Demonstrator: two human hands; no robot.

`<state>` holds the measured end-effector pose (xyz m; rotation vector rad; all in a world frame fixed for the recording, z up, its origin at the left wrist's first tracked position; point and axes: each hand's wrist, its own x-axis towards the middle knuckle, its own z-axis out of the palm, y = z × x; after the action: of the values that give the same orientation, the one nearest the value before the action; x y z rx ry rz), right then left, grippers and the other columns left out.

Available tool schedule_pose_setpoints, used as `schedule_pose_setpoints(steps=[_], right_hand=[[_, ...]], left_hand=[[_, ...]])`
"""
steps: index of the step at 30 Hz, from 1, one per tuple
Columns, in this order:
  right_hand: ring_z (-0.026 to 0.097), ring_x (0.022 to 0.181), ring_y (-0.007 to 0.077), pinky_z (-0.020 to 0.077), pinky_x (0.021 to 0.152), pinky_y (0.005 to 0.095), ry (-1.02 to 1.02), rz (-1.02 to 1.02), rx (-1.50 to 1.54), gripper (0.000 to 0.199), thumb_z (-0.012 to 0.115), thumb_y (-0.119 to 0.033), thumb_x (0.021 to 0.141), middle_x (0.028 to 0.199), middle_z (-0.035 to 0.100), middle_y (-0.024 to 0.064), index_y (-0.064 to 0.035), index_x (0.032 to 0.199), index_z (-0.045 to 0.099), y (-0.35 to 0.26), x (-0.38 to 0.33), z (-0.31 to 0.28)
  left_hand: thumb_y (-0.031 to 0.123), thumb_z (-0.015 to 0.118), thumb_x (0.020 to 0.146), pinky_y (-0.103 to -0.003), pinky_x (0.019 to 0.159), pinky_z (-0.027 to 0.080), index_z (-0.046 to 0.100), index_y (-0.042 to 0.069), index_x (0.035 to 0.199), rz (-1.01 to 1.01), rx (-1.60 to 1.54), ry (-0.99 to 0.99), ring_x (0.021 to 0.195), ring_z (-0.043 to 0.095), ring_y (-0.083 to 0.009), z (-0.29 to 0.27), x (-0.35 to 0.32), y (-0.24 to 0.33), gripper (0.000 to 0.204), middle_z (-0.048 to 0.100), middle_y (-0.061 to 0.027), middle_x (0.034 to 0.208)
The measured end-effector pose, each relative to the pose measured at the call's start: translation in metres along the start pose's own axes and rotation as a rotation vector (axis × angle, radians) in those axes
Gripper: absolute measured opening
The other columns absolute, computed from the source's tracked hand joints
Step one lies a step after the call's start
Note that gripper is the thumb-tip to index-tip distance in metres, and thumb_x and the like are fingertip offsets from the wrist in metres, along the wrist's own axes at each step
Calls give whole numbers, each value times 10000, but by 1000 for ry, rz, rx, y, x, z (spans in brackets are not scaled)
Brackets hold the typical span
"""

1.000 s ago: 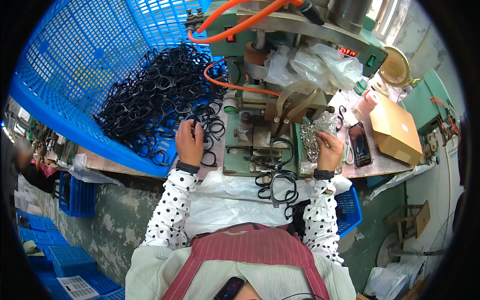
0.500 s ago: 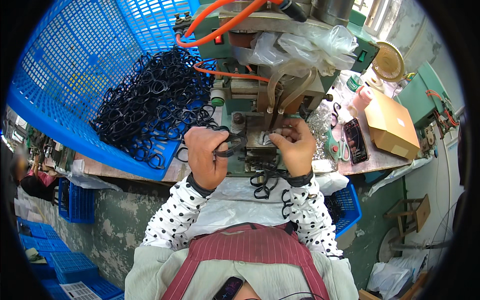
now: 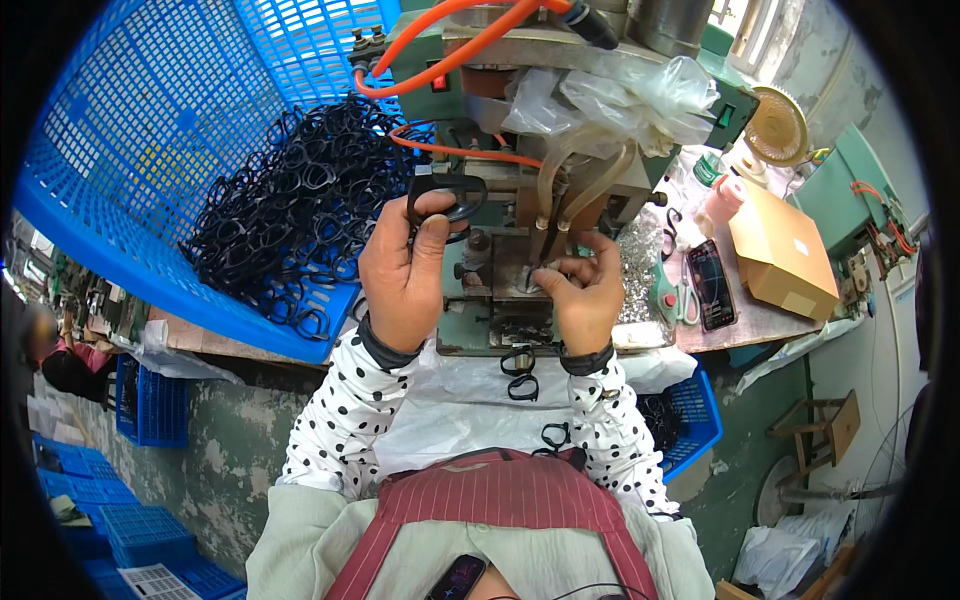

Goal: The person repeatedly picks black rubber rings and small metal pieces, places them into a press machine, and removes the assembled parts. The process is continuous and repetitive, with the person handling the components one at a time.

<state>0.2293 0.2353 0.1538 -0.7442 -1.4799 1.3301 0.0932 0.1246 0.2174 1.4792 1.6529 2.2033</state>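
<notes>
"Pose first — what does the left side show?"

"The left hand [image 3: 402, 272] stands upright from the wrist beside the press [image 3: 545, 46], its thumb on the machine side. Its forearm, in a dotted sleeve [image 3: 345, 410], slants in from below."

"And the right?"

"The right hand [image 3: 588, 300] bends inward over the metal plate [image 3: 513, 284], thumb and forefinger pointing left."

"Counts?"

"One black frame [image 3: 462, 212] is up in the air on the left. Two more lie over the white plastic sheet [image 3: 450, 410] — one right in front of the press, one close to the red apron [image 3: 480, 500]. A big blue basket [image 3: 130, 265] holds a heap [image 3: 310, 190] too tangled to count. On the table I see one phone [image 3: 711, 285], one cardboard box [image 3: 785, 250] and one pair of scissors [image 3: 688, 302]."

"How do they grip?"

"On the left, thumb and fingers close around one side of that single frame, its rims toward the press. On the right, thumb and forefinger nearly meet at the plate; whether they pinch a small part, I cannot tell."
</notes>
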Motion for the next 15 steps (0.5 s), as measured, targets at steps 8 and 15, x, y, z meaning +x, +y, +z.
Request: schedule_pose_setpoints(steps=[8,15], right_hand=[[617,752,139,492,716,255,-2,-38,45,619,745,17,687,874,677,98,25,1242,470,6,4,-2],[657,892,300,499,773,377,300,-316,-1057,383,765,-172,727,957,703,94,-91,1078,634,65,46,-108]], left_hand=[[8,619,777,-391,744,472,634,32,1049,444,390,-347,773,599,-273,0,-21,9,274,641,-88,904],[9,628,781,-441,944,478,625,43,1166,644,270,-603,1050,614,-264,29,-68,-40,386,619,-106,1212]])
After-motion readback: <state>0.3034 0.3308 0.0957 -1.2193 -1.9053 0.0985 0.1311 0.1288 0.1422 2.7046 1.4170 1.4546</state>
